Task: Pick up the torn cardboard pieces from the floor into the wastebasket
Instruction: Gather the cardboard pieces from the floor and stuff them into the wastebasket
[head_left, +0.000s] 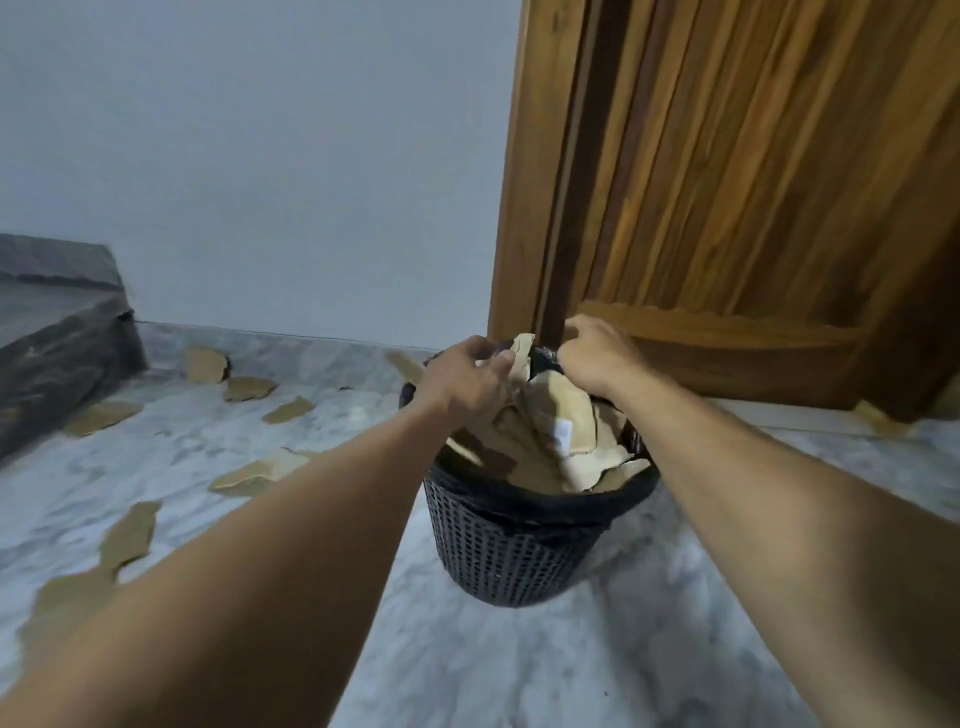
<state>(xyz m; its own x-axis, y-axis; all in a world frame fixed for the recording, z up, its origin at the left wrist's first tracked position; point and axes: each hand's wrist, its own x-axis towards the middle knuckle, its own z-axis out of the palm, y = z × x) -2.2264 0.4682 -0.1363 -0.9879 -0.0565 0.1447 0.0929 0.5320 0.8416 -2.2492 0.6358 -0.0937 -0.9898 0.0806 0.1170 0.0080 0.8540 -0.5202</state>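
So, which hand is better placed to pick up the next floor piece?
Probably the left hand: once it drops its piece, the floor pieces lie on its side; the right hand holds the wastebasket rim.

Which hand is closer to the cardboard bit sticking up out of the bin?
Left. The left hand holds the upright cardboard piece from its left side; the right hand grips the wastebasket rim just right of it.
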